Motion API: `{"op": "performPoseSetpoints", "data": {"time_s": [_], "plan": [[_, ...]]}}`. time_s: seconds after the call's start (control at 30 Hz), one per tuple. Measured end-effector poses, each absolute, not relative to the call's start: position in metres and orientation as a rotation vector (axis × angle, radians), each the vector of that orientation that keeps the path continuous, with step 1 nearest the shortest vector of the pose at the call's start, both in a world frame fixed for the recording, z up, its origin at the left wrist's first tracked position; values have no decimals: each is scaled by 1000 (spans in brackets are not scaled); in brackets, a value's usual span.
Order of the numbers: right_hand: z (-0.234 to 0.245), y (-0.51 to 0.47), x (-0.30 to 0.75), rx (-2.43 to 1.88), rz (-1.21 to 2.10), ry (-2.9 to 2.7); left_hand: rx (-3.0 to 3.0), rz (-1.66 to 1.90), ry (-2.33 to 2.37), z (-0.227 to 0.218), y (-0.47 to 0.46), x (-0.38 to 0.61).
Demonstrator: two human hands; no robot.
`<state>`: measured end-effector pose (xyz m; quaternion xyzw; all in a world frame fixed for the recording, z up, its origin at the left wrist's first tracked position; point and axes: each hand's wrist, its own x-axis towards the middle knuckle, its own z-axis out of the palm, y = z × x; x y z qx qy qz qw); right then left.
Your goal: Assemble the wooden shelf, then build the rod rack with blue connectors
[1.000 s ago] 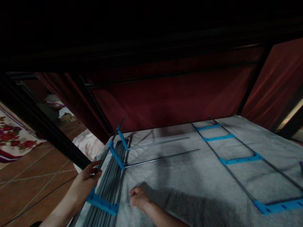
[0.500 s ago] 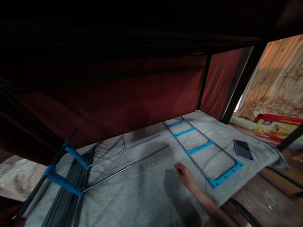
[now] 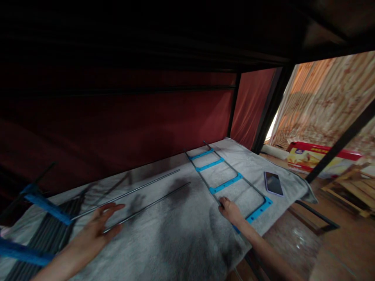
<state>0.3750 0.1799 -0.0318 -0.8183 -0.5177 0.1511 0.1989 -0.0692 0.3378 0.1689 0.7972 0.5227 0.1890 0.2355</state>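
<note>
My right hand [image 3: 231, 211] is closed at the near side rod of a ladder-like rack frame [image 3: 227, 183], which lies on a grey cloth and has grey rods joined by several blue plastic crosspieces. On the left, my left hand [image 3: 98, 228] is open, thumb and fingers apart, over two thin metal rods [image 3: 158, 200]. Whether it touches them I cannot tell. The rods run from blue plastic brackets [image 3: 48, 208] at the far left, beside a bundle of dark grey tubes [image 3: 49, 230]. My left forearm partly hides the nearer bracket.
A phone [image 3: 273, 183] lies right of the frame on the cloth-covered surface [image 3: 175, 242]. Dark metal posts [image 3: 274, 105] and a red curtain [image 3: 146, 128] enclose the back. Beyond the right edge are a red and yellow box [image 3: 319, 158] and a wooden stool-like piece [image 3: 351, 185].
My left hand has come in from the lower left edge to above the metal rods. My right hand has reached the ladder-like frame's side rod. The view has turned right.
</note>
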Motion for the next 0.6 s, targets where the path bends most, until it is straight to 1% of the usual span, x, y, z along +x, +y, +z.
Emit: {"op": "performPoseSetpoints", "data": {"time_s": [0.07, 0.2, 0.3, 0.4, 0.43, 0.5, 0.57, 0.6], "plan": [[-31, 183, 367, -2268, 439, -1478, 2131, 444, 1303, 145, 338, -26], [-38, 183, 344, -2173, 459, -1531, 2044, 443, 1155, 87, 323, 47], [-44, 180, 332, -2093, 473, -1568, 1980, 420, 1123, 46, 306, 77], [-40, 182, 347, -2078, 448, -1564, 1950, 475, 1106, 13, 296, 85], [-37, 183, 358, -2094, 388, -1540, 1945, 505, 1102, 5, 296, 83], [-30, 188, 390, -2172, 163, -1446, 1943, 572, 1103, -7, 300, 71], [-26, 194, 427, -2301, -77, -1317, 1946, 648, 1124, -14, 307, 52], [-25, 197, 445, -2384, -137, -1244, 1949, 690, 1142, -16, 310, 41]]}}
